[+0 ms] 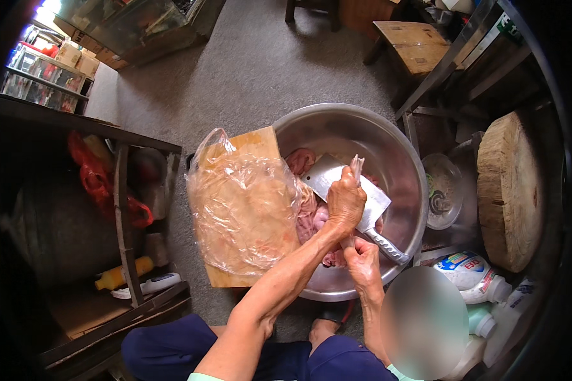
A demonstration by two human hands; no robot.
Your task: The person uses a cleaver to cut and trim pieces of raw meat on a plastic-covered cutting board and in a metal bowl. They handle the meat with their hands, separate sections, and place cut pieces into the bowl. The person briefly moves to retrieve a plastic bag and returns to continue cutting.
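Both hands are over a large steel basin point(413, 152). My left hand point(347, 198) is closed round a pale, gut-like strip of meat point(357, 166), whose upper end sticks out past the fist. Below it, my right hand point(363, 259) is closed on what looks like the lower part of the same strip. A cleaver point(376, 206) lies beneath the hands in the basin, its blade partly hidden by my left hand and its metal handle toward the right rim. Pink pieces of meat point(306, 219) are heaped under the blade and wrists, partly covered.
A wooden cutting board point(260, 141) under a clear plastic bag point(241, 209) overlaps the basin's left side. Right of the basin are a clear plastic bowl point(443, 190), a round wooden block point(508, 190) and detergent bottles point(470, 279). Shelving point(124, 222) stands left; a wooden stool point(416, 44) stands beyond.
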